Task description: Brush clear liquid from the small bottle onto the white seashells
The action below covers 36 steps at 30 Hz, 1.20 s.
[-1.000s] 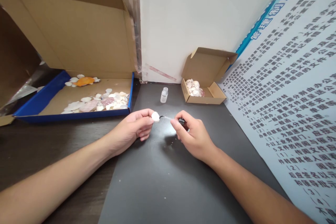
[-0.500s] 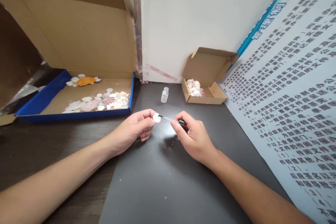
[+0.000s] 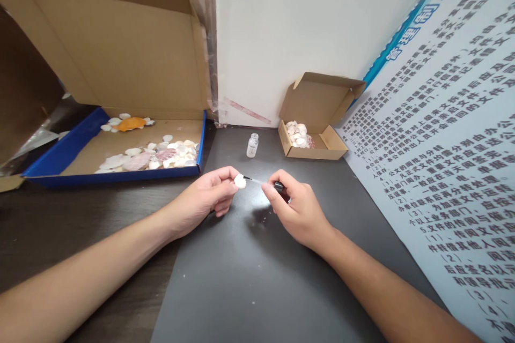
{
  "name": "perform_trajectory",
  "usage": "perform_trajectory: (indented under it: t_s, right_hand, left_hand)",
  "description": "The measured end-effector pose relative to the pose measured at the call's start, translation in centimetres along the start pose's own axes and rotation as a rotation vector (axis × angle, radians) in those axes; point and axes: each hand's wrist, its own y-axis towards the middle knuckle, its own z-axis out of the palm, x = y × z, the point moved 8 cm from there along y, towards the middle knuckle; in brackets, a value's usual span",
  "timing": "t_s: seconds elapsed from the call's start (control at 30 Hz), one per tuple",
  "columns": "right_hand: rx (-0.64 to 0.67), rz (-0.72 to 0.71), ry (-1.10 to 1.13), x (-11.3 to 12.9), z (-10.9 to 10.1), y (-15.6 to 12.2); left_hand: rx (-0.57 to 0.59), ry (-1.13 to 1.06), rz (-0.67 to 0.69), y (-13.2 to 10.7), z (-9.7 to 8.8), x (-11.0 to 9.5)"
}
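Note:
Between the thumb and fingers of my left hand (image 3: 217,191) is a small white seashell (image 3: 240,181), held above the dark table. My right hand (image 3: 293,201) is closed on a small brush (image 3: 254,180) with a black cap and a pale, clear stem. The dark brush tip meets the shell's right edge, though whether it presses on the surface is too small to tell. Beyond both hands an uncapped clear glass bottle (image 3: 252,146) with a printed label stands upright.
At left lies an open blue-edged cardboard box (image 3: 120,176) with several shells and an orange shell (image 3: 131,124). A smaller open cardboard box (image 3: 316,153) at back right holds more shells (image 3: 296,135). A white wall panel (image 3: 306,16) and a printed poster (image 3: 454,134) bound the table (image 3: 241,278).
The shell in my left hand has turned very slightly. Both hands stay nearly where they were, the brush tip still at the shell's edge.

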Motion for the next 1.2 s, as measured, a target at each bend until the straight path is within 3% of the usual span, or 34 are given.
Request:
perform_trajectory:
  t_s: [0.3,0.57,0.7,0.9,1.07,1.2]
  right_hand:
    - [0.058,-0.075,-0.01,0.7,0.5,-0.3]
    - [0.063,-0.098,-0.023,0.8,0.6,-0.3]
    - [-0.025,-0.007,-0.025,0.1,-0.3,-0.2]
    - [0.076,-0.072,-0.005,0.7,0.5,-0.4]
    - [0.005,0.018,-0.022,-0.1,-0.1,0.0]
    - [0.04,-0.019,-0.004,0.2,0.2,0.0]
  left_hand:
    - [0.02,0.072,0.013,-0.2,0.3,-0.2]
    - [0.051,0.298,0.02,-0.3,0.9,-0.5]
    - [0.046,0.297,0.024,-0.3,0.9,-0.6]
    - [0.036,0.282,0.018,-0.3,0.8,-0.6]
    - [0.029,0.258,0.006,-0.2,0.6,-0.4]
    - [0.026,0.229,0.011,-0.1,0.6,-0.4]
